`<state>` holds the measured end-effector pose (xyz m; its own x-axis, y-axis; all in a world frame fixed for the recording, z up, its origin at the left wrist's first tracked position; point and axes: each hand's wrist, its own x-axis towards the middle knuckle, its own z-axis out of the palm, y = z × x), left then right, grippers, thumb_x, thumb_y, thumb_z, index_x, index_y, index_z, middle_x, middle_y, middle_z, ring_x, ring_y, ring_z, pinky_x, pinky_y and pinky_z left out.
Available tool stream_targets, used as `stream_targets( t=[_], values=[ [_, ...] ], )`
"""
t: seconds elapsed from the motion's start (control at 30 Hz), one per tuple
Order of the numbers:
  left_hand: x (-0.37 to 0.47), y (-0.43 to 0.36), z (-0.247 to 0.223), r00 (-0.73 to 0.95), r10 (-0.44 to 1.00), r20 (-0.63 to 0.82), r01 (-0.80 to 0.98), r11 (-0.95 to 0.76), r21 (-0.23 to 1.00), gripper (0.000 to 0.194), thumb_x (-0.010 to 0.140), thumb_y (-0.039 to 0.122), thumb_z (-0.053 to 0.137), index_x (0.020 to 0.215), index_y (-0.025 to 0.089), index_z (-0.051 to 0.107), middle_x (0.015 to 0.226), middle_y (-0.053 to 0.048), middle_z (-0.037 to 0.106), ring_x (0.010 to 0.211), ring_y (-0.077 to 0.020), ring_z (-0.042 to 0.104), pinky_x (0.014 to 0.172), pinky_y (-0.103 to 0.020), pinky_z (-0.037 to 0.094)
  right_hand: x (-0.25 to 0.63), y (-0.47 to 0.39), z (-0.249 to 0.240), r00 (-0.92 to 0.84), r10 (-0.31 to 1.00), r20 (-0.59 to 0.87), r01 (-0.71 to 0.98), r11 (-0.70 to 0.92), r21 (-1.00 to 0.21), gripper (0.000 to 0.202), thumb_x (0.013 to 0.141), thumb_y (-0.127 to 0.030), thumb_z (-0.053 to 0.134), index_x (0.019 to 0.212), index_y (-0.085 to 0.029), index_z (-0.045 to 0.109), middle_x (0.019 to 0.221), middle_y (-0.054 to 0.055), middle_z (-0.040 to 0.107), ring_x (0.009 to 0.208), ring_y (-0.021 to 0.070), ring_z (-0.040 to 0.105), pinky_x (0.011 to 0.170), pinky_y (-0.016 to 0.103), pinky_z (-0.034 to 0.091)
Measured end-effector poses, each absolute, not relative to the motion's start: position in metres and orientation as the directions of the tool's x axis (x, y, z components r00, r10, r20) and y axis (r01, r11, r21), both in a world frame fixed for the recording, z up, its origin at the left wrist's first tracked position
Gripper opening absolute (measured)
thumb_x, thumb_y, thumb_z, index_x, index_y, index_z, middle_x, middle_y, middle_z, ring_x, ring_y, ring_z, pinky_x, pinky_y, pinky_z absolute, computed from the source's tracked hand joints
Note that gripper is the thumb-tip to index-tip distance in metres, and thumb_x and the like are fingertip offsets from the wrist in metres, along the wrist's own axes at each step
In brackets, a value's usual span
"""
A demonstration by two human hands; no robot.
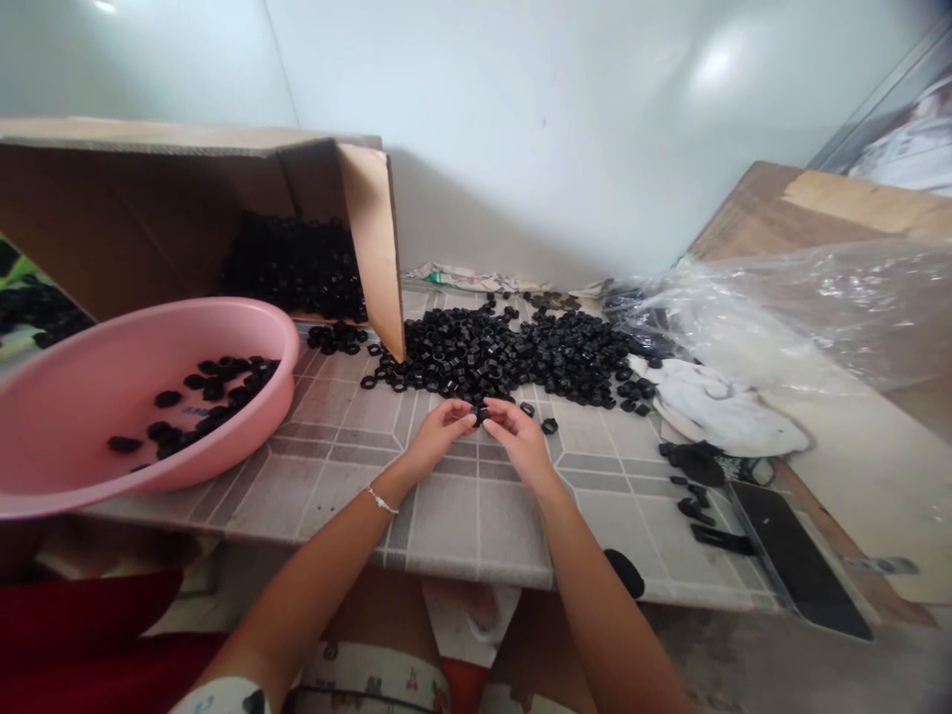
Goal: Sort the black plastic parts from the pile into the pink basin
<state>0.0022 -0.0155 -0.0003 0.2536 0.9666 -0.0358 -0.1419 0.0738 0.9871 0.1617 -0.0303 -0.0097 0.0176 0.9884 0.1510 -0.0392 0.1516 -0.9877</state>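
Note:
Both of my hands meet over the near edge of a pile of black plastic nuts (506,352). My left hand (438,431) pinches a small black nut (477,416) between thumb and fingertips. From the other side, my right hand (521,436) has its thumb and forefinger closed on black plastic at the same spot. Whether this is one piece or two pressed together, I cannot tell. A loose black nut (549,426) lies on the table just right of my right hand.
At left stands a pink basin (245,451) with several black parts inside. Behind it, a cardboard box (376,238) on its side holds more. To the right are a white cloth (714,407), clear plastic sheeting (818,297) and a dark phone-like slab (799,560) on the checked tablecloth (446,506).

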Motion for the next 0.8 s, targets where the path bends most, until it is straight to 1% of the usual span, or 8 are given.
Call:
stream_targets(
  t=[0.13, 0.23, 0.3, 0.47, 0.6, 0.7, 0.8],
  values=[
    [0.0, -0.016, 0.003, 0.294, 0.954, -0.059, -0.109, 0.094, 0.99, 0.039, 0.068, 0.043, 0.074, 0.095, 0.017, 0.062, 0.084, -0.002, 0.064, 0.077, -0.0132, 0.06, 0.077, -0.028, 0.048, 0.161, -0.03, -0.012, -0.013, 0.99, 0.14, -0.041, 0.139, -0.989, 0.03, 0.067, -0.035, 0.07, 0.093, -0.023, 0.064, 0.09, 0.004, 0.068, 0.086, 0.0189, 0.064, 0.085, 0.038, 0.05],
    [-0.001, -0.016, 0.003, 0.303, 0.952, -0.039, -0.083, 0.067, 0.994, 0.037, 0.068, 0.043, 0.074, 0.093, 0.017, 0.063, 0.086, -0.003, 0.065, 0.078, -0.0134, 0.059, 0.076, -0.027, 0.047, 0.159, -0.032, -0.013, -0.038, 0.99, 0.139, -0.039, 0.138, -0.99, 0.029, 0.067, -0.035, 0.069, 0.092, -0.023, 0.062, 0.092, 0.004, 0.068, 0.087, 0.0191, 0.064, 0.085, 0.037, 0.051],
    [-0.002, -0.016, 0.002, 0.317, 0.948, -0.029, -0.068, 0.053, 0.996, 0.036, 0.069, 0.042, 0.073, 0.093, 0.017, 0.064, 0.087, -0.003, 0.065, 0.08, -0.014, 0.059, 0.076, -0.028, 0.047, 0.159, -0.032, -0.013, -0.037, 0.989, 0.146, -0.032, 0.145, -0.989, 0.028, 0.067, -0.035, 0.07, 0.091, -0.023, 0.061, 0.09, 0.004, 0.068, 0.084, 0.0184, 0.064, 0.083, 0.036, 0.051],
    [-0.004, -0.017, 0.004, 0.322, 0.947, 0.011, -0.021, -0.004, 1.0, 0.034, 0.07, 0.04, 0.073, 0.094, 0.016, 0.065, 0.091, -0.005, 0.067, 0.085, -0.016, 0.061, 0.083, -0.031, 0.047, 0.159, -0.032, -0.013, -0.04, 0.993, 0.109, -0.044, 0.108, -0.993, 0.025, 0.066, -0.036, 0.072, 0.083, -0.021, 0.061, 0.085, 0.003, 0.07, 0.079, 0.0178, 0.064, 0.082, 0.036, 0.05],
    [-0.007, -0.016, 0.004, 0.344, 0.938, 0.043, -0.026, -0.037, 0.999, 0.035, 0.068, 0.039, 0.075, 0.091, 0.015, 0.065, 0.093, -0.006, 0.069, 0.088, -0.0172, 0.062, 0.089, -0.033, 0.045, 0.158, -0.031, -0.014, -0.044, 0.997, 0.07, -0.052, 0.068, -0.996, 0.03, 0.062, -0.041, 0.075, 0.078, -0.02, 0.061, 0.078, 0.002, 0.069, 0.073, 0.0176, 0.063, 0.077, 0.036, 0.049],
    [-0.008, -0.015, 0.002, 0.352, 0.936, 0.018, -0.033, -0.007, 0.999, 0.036, 0.066, 0.04, 0.077, 0.087, 0.014, 0.065, 0.091, -0.006, 0.069, 0.084, -0.0165, 0.063, 0.086, -0.032, 0.047, 0.157, -0.032, -0.014, -0.041, 0.996, 0.078, -0.046, 0.076, -0.996, 0.033, 0.06, -0.044, 0.076, 0.077, -0.02, 0.061, 0.075, 0.002, 0.068, 0.071, 0.0179, 0.063, 0.075, 0.035, 0.049],
    [-0.01, -0.015, 0.002, 0.369, 0.928, -0.046, -0.054, 0.071, 0.996, 0.039, 0.064, 0.043, 0.078, 0.086, 0.013, 0.065, 0.084, -0.005, 0.069, 0.076, -0.0145, 0.062, 0.076, -0.029, 0.048, 0.156, -0.033, -0.013, -0.055, 0.994, 0.097, -0.028, 0.095, -0.995, 0.032, 0.062, -0.046, 0.075, 0.076, -0.021, 0.061, 0.074, 0.002, 0.068, 0.072, 0.019, 0.063, 0.074, 0.036, 0.049]
  ],
)
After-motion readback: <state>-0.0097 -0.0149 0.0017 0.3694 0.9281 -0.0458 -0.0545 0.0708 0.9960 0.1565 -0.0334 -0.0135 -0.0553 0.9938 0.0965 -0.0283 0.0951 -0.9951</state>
